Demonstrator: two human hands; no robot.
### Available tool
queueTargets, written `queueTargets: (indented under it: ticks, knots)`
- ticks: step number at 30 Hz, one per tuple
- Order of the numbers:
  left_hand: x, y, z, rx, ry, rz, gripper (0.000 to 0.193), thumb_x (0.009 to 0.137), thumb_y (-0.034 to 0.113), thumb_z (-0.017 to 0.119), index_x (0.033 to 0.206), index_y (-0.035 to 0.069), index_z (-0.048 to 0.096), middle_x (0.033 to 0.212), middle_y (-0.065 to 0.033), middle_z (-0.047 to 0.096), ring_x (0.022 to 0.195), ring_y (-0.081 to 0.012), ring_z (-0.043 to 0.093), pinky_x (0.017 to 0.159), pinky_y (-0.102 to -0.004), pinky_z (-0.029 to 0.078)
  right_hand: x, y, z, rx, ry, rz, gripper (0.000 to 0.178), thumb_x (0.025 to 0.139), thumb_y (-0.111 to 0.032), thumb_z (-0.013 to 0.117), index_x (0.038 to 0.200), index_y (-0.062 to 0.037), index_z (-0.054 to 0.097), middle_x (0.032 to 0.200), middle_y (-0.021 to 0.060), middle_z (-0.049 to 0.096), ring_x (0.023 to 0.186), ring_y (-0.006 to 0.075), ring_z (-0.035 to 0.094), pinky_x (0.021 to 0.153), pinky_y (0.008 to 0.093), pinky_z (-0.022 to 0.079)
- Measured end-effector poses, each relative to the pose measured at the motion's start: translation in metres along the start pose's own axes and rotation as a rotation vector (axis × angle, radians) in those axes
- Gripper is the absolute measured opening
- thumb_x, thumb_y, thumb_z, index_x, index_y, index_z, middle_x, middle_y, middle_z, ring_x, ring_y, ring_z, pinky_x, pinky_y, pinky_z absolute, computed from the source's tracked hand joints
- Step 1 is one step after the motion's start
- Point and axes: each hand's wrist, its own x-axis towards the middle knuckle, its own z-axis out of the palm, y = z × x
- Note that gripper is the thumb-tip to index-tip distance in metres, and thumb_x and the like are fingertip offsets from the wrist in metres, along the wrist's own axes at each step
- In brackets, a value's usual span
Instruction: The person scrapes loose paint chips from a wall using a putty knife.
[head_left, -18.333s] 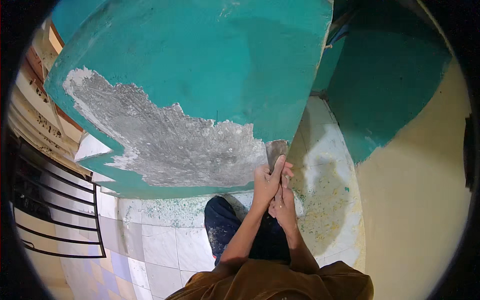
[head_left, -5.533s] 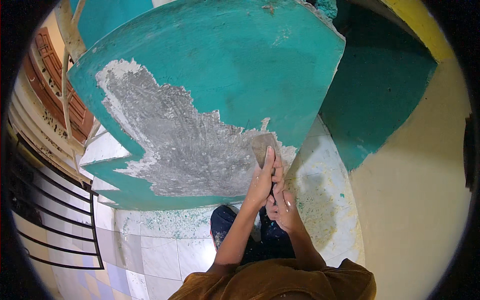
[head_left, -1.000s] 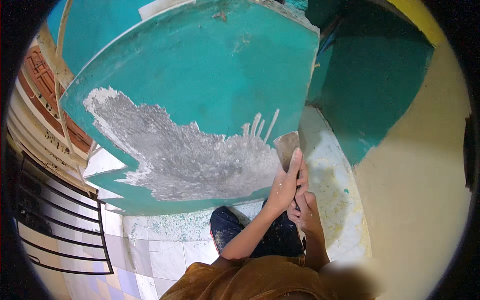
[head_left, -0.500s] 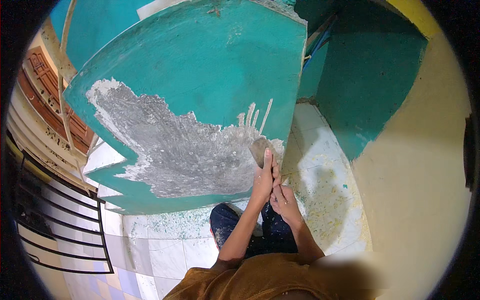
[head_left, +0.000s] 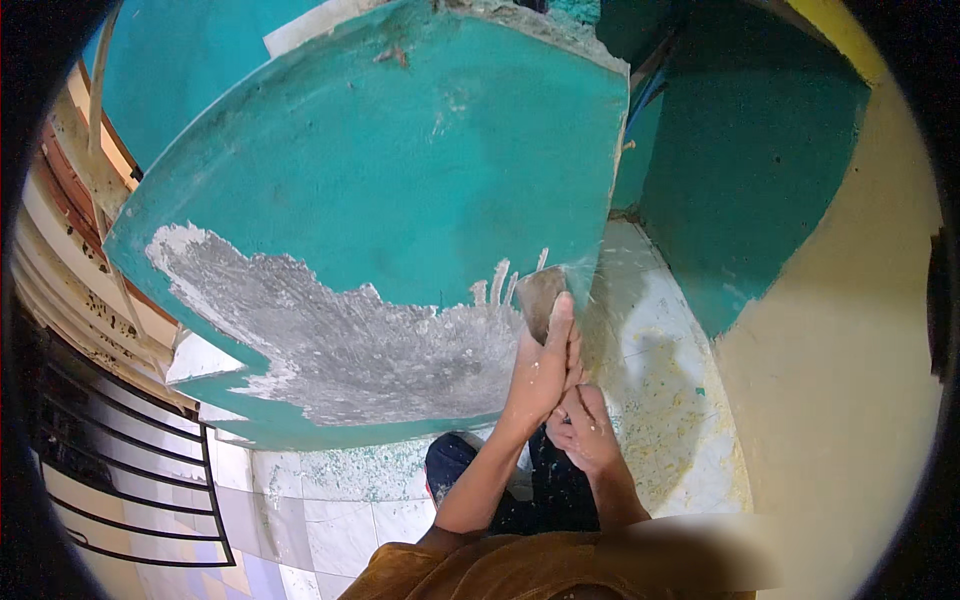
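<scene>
A metal scraper (head_left: 541,296) lies blade-flat against a teal painted wall (head_left: 400,170), near its right edge. My left hand (head_left: 542,366) presses on the back of the blade with its fingers stretched upward. Just below it, my right hand (head_left: 583,430) is closed around the scraper's handle, which is mostly hidden. Left of the blade spreads a large patch of bare grey plaster (head_left: 330,330) where the paint is gone, with a few pale scrape streaks beside the blade.
The tiled floor (head_left: 660,400) below is strewn with paint flakes and dust. A darker teal wall (head_left: 750,170) and a yellow wall (head_left: 850,400) stand to the right. A black metal grille (head_left: 110,480) is at lower left. My dark trouser leg (head_left: 500,490) shows beneath my hands.
The scraper and both hands have moved up and slightly right along the wall compared with half a second ago; the view tilted a little.
</scene>
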Motion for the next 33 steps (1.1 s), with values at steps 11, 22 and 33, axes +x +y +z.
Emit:
queueTargets:
  ticks: [11,22,33]
  knots:
    - [0.007,0.021,0.021,-0.032,-0.102,0.034,0.042,0.093,0.050,0.048,0.073,0.014,0.038,0.052,0.0048,0.031,0.039,-0.0058,0.026,0.037,-0.0225,0.024,-0.005,-0.024,0.024,-0.168,0.210,-0.193,0.035,0.098,-0.033,0.047,0.071,-0.0110,0.042,0.055,-0.0043,0.035,0.040,0.0045,0.030,0.035,0.0210,0.022]
    - [-0.031,-0.040,-0.012,0.002,-0.048,0.068,0.045,0.094,0.052,0.045,0.073,0.013,0.042,0.058,0.0041,0.035,0.044,-0.0053,0.031,0.039,-0.0209,0.023,-0.028,0.038,-0.015,-0.243,0.102,-0.196,0.041,0.098,-0.037,0.046,0.069,-0.0078,0.044,0.050,-0.0027,0.037,0.037,0.0048,0.032,0.034,0.0213,0.024]
    - [-0.016,-0.076,-0.036,0.038,0.108,-0.062,0.042,0.095,0.048,0.046,0.071,0.014,0.041,0.056,0.0041,0.034,0.042,-0.0051,0.028,0.037,-0.0214,0.022,-0.010,0.076,-0.039,-0.143,0.098,0.025,0.040,0.099,-0.034,0.043,0.069,-0.0080,0.041,0.053,-0.0033,0.034,0.041,0.0065,0.033,0.038,0.0221,0.024]
